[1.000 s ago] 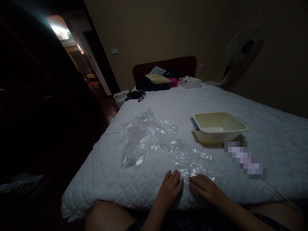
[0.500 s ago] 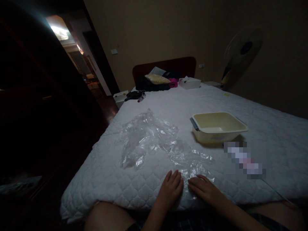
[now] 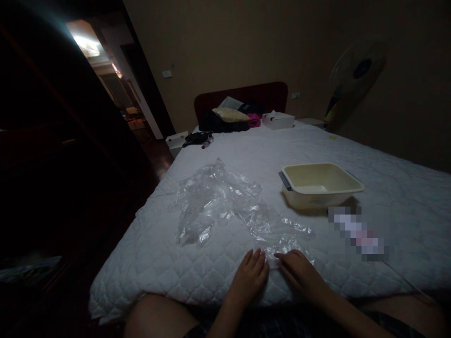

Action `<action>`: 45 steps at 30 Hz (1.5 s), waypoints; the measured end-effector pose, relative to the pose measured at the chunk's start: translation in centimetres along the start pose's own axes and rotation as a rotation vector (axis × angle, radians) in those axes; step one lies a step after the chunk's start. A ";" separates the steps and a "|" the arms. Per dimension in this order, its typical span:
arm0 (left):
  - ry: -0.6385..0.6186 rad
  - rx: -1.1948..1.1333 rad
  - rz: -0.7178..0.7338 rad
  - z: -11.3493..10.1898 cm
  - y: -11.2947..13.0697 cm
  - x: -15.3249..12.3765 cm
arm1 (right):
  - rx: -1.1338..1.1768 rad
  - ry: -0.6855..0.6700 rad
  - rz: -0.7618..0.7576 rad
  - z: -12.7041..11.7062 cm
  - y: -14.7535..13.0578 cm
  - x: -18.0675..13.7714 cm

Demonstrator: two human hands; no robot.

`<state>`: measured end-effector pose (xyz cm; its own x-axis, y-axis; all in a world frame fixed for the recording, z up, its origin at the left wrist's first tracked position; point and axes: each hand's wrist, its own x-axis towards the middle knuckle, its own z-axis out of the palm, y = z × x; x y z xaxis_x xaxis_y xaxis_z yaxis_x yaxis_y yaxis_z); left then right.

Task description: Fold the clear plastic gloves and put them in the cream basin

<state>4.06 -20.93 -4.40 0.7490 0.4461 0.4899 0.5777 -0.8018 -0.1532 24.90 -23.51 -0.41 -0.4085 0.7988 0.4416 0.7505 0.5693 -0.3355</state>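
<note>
A crumpled clear plastic sheet or bag (image 3: 225, 202) lies spread over the white quilted bed (image 3: 197, 274). My left hand (image 3: 250, 274) rests flat on the bed at the near edge of the plastic, fingers stretched forward. Close beside it, my right hand (image 3: 299, 272) has its fingers bent and drawn together on that same edge, pinching the plastic. Part of the film is hidden beneath the right hand. To the right, beyond the hands, stands a cream plastic basin (image 3: 317, 202) with grey handles; nothing shows inside it.
A blurred-out object (image 3: 357, 234) with a cable lies right of my hands. Toward the headboard (image 3: 276, 94) are a pillow (image 3: 230, 115), dark cloth, a pink roll (image 3: 253, 120) and a white box (image 3: 278, 121). A fan (image 3: 361, 68) stands at the right wall.
The near end of the plastic, which reached down between my hands, now ends higher up, away from my body. My right fingers have bent inward and shifted slightly forward. The left hand stays put.
</note>
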 end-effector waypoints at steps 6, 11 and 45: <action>-0.011 0.017 0.007 -0.2 0.1 0.0 | 0.016 0.122 0.209 0.9 -0.4 0.4; -0.022 0.019 0.008 -0.2 0.0 0.0 | -0.031 0.053 0.192 0.6 -0.7 1.1; 0.015 0.013 0.015 0.1 0.0 0.0 | -0.205 -0.044 -0.056 1.0 0.0 2.9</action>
<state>4.10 -20.91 -4.55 0.7527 0.4280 0.5003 0.5706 -0.8032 -0.1713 23.20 -21.02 0.07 -0.4716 0.7774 0.4163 0.8143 0.5651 -0.1328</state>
